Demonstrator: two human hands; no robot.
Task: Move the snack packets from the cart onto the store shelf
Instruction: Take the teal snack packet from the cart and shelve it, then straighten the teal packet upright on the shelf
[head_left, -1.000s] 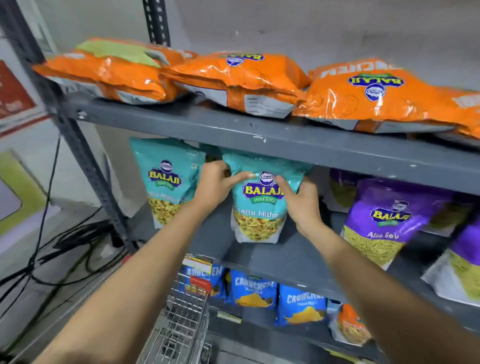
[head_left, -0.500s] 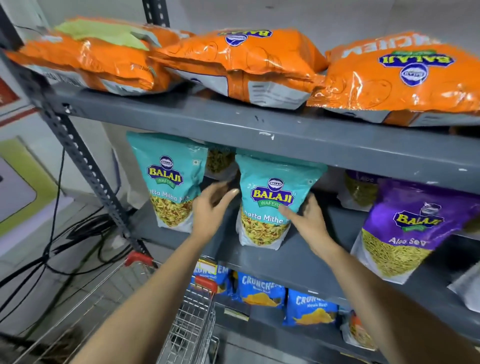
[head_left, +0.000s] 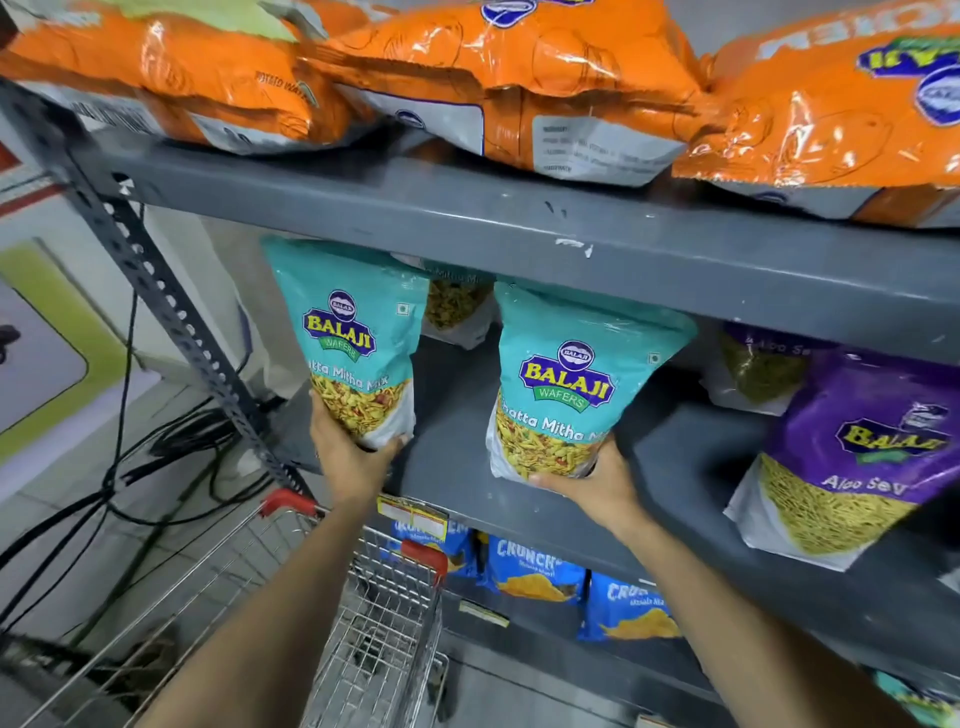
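Observation:
Two teal Balaji snack packets stand upright on the grey middle shelf (head_left: 457, 467). My left hand (head_left: 349, 457) cups the bottom of the left teal packet (head_left: 345, 343) near the shelf's left end. My right hand (head_left: 597, 480) grips the bottom of the right teal packet (head_left: 566, 384) at the shelf's front edge. A third teal packet (head_left: 457, 306) sits behind, between them, partly hidden. The wire cart (head_left: 363, 634) with red handle caps stands below my arms; its inside is mostly hidden.
Orange packets (head_left: 519, 78) lie flat on the top shelf. Purple Aloo Sev packets (head_left: 852, 457) stand to the right on the middle shelf. Blue Crunchex packets (head_left: 530, 571) line the lower shelf. A perforated steel upright (head_left: 166, 306) and black cables (head_left: 130, 452) are at the left.
My left hand moved from the right packet over to the bottom of the left packet. My right hand slid down under the right packet. The camera moved closer and lower.

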